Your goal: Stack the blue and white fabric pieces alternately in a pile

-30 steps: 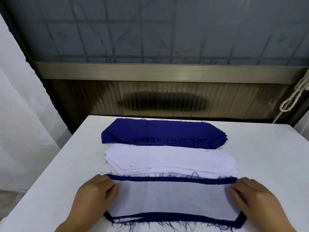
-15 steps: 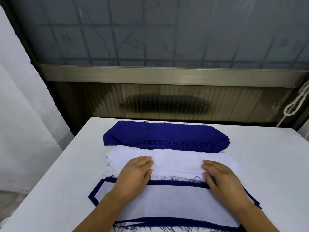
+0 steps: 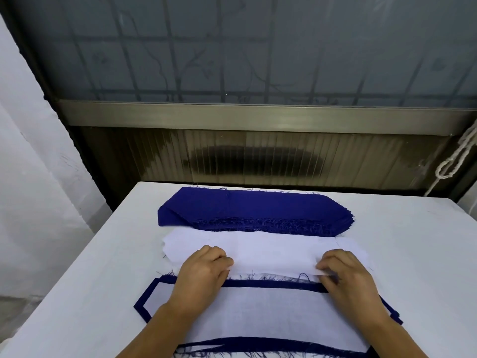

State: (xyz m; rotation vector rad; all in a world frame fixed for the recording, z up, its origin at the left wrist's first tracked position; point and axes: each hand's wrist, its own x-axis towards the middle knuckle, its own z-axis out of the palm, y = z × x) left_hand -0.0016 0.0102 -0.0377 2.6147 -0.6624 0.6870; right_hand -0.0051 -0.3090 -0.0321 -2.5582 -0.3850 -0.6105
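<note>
**A:** The white fabric pieces (image 3: 260,248) are lying in a stack in the middle of the white table (image 3: 413,267), and both hands are working at the near edge of that stack.

**B:** And the blue ones?

**A:** The blue fabric pieces (image 3: 247,210) are sitting in their own stack just behind the white one, toward the far edge of the table, with their frayed near edge touching the white stack's far edge.

**B:** What is the left hand (image 3: 204,272) doing?

**A:** It is pinching the top white piece between thumb and curled fingers, toward the left end of the stack's near edge. The right hand (image 3: 346,275) is pinching the same near edge toward the right end (a thin lip of white cloth is showing between its thumb and fingers).

**B:** Where is the pile lying?

**A:** The alternating pile (image 3: 258,311) is lying nearest the person, under both wrists. A white piece is showing on top, and a blue piece is peeking out around it as a dark border on the left, the far side and the near side. Loose threads are sticking out along its edges.

**B:** Anything else?

**A:** A white rope (image 3: 456,156) is hanging at the right, in front of the ribbed panel (image 3: 258,156) behind the table.
</note>
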